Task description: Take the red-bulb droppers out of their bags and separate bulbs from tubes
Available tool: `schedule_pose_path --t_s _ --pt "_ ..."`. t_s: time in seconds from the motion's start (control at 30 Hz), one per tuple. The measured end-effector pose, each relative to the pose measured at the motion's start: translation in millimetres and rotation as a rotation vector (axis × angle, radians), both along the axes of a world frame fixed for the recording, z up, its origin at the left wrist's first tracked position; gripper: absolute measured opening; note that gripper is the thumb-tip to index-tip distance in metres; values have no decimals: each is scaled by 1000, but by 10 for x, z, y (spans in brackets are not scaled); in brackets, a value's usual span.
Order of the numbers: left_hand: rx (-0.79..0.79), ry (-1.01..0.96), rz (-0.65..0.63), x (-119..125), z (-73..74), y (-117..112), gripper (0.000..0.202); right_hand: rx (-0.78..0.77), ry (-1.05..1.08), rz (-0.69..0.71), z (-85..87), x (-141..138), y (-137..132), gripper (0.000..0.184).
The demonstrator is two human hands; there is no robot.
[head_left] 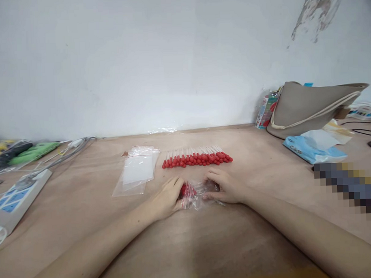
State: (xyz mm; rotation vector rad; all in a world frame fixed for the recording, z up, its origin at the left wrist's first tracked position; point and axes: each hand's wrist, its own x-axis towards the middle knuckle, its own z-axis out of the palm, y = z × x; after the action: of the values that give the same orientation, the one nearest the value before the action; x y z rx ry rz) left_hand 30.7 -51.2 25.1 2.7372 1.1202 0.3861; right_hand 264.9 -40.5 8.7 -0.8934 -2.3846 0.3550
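Bag (197,197) lies crumpled on the surface (159,253), between left hand (172,196), fingers clamped on it, and right hand (225,187), fingers curled and apart at its other side. Uneven pulling could tear it; a slack left grip could spill the red contents (189,190).

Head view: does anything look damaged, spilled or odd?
Yes. At upper right, the wall has a peeled, discoloured patch, unlike the plain surface around it. At the right edge, pixelated squares hide something. The red-tipped sticks lie in a row; nothing looks spilled.
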Motion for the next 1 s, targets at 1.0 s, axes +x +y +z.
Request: schedule_pose_path --t_s 1.0 --pt "120 -597 446 -927 738 555 31 -17 5 -96 -34 8 -10 28"
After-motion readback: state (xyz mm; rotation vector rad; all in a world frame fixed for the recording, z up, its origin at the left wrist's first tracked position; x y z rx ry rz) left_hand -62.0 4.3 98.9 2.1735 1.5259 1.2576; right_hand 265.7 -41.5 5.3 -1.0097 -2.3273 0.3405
